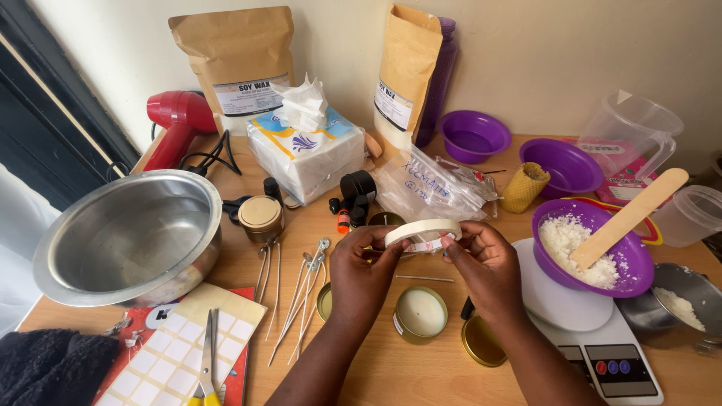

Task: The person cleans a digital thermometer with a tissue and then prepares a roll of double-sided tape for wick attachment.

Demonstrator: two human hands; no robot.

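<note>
Pinching one roll of white tape (423, 229) between your left hand (365, 267) and right hand (487, 265), you hover over one wax-filled tin (421, 313), perhaps seven wicks (301, 289) left, little bare table (398, 372) nearer you.

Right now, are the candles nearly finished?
Partly. One gold tin already holds set white wax. Both hands, left and right, hold a roll of white tape. The wicks lie loose, and wax flakes fill the purple bowl, unmelted.
</note>
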